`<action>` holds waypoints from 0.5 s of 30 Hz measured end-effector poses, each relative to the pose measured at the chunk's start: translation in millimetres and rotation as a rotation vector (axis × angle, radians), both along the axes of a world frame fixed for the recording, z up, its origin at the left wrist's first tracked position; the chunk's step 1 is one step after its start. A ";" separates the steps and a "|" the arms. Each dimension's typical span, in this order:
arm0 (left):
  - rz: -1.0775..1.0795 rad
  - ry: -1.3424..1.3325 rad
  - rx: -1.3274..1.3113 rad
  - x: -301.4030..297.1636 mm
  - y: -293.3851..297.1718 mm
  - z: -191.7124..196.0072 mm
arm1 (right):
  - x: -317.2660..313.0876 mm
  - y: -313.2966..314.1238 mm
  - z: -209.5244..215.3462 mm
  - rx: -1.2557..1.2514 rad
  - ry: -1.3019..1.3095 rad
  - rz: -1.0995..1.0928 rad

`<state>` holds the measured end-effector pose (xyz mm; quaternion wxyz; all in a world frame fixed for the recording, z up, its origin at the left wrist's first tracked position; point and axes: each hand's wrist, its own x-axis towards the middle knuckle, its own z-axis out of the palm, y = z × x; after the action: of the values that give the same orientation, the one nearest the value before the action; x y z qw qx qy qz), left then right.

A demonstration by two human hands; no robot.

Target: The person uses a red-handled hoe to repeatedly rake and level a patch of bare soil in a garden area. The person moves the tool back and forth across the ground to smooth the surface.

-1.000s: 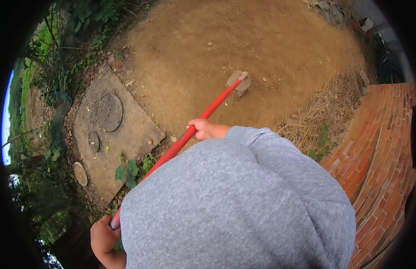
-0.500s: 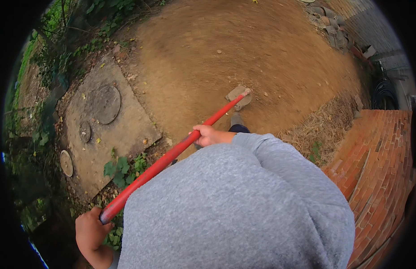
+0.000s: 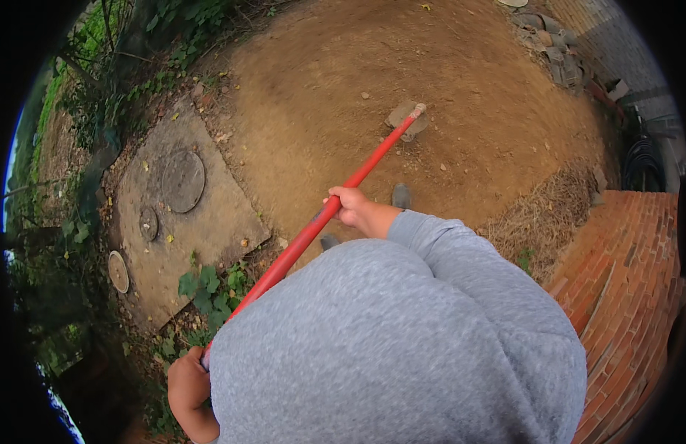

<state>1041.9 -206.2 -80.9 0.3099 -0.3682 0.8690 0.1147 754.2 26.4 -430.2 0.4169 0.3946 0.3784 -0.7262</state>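
A long red-handled hoe (image 3: 369,163) runs slantwise from my left side out over the bare dirt. At its far end, a dirt-coated blade (image 3: 402,120) lies at or just above the ground; I cannot tell whether it touches. My right hand (image 3: 350,206) is wrapped round the middle of the handle. Lower left, my left hand (image 3: 189,379) is closed on the handle's near end, close against my grey shirt (image 3: 387,333). The shirt hides part of the handle's lower stretch.
Left lies a concrete slab (image 3: 228,203) with round covers (image 3: 183,181), beside leafy plants (image 3: 206,288). Dry straw (image 3: 546,214) and a brick surface (image 3: 624,296) are on the right. Stacked tiles (image 3: 557,52) and a coiled black hose (image 3: 643,163) lie farther off. My shoe (image 3: 401,196) stands below the blade.
The hoe's blade has shifted farther out and slightly right. Both hands still grip the handle; the left has come in toward my body. More of my shoe shows.
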 end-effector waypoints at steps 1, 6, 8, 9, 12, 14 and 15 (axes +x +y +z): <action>0.079 0.113 0.004 -4.2 10.6 -5.2 | -14.8 4.6 -3.2 0.019 0.011 -0.019; 0.062 0.244 -0.002 -35.2 49.2 -10.6 | -50.7 10.9 -16.7 0.089 0.007 0.034; -0.101 -0.050 -0.096 -48.1 44.8 11.4 | -38.7 2.9 -15.4 0.076 -0.048 0.089; -0.099 -0.069 -0.101 -48.8 45.7 28.6 | -27.3 -1.7 -13.3 0.052 -0.093 0.078; -0.064 -0.126 -0.153 -47.7 47.6 56.8 | -1.6 -7.8 -6.1 -0.024 -0.187 0.094; -0.072 -0.125 -0.145 -43.7 47.5 62.5 | 1.9 -6.8 -2.3 -0.030 -0.216 0.145; -0.088 -0.105 -0.126 -41.5 47.3 61.1 | 1.4 -5.2 -0.8 -0.052 -0.200 0.171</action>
<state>1000.3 -158.9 -19.8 0.3359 -0.3537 0.8725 0.0266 755.6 21.2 -431.1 0.5228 0.4204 0.3482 -0.6547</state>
